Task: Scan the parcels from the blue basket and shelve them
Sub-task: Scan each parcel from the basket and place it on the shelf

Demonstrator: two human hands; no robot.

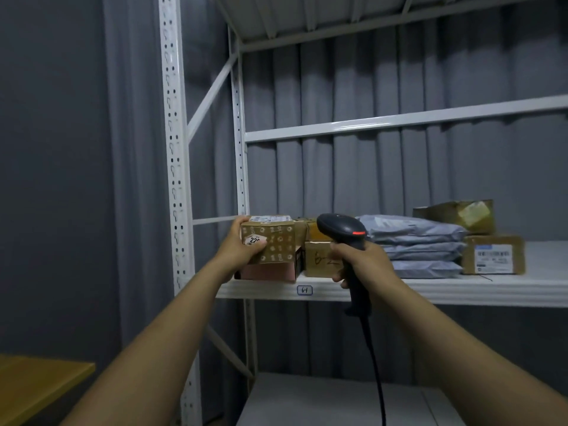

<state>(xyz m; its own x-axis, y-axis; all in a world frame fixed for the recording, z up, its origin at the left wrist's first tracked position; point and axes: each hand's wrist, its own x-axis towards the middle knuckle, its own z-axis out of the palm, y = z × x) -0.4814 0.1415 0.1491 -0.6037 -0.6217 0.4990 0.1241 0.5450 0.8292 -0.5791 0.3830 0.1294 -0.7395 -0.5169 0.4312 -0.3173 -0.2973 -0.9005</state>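
Gripping a parcel [276,241] in the left hand [242,245], atop a pink box [264,272] at the left end of the shelf [461,290]; clutching the scanner [344,229] in the right hand [362,259]. Already shelved alongside: boxes [491,255], mailer bags [421,241].

— What's the box [270,241] made of?
— Brown cardboard, matt, printed, with a paper label [254,240]. I see the scanner [344,232] as dark matt plastic.
— And the rack [173,149]?
— White painted metal, faintly glossy. At three o'clock, mailers [421,241] of smooth grey plastic; behind, a grey cloth curtain [368,87]; at eight o'clock, a wood table [30,382].
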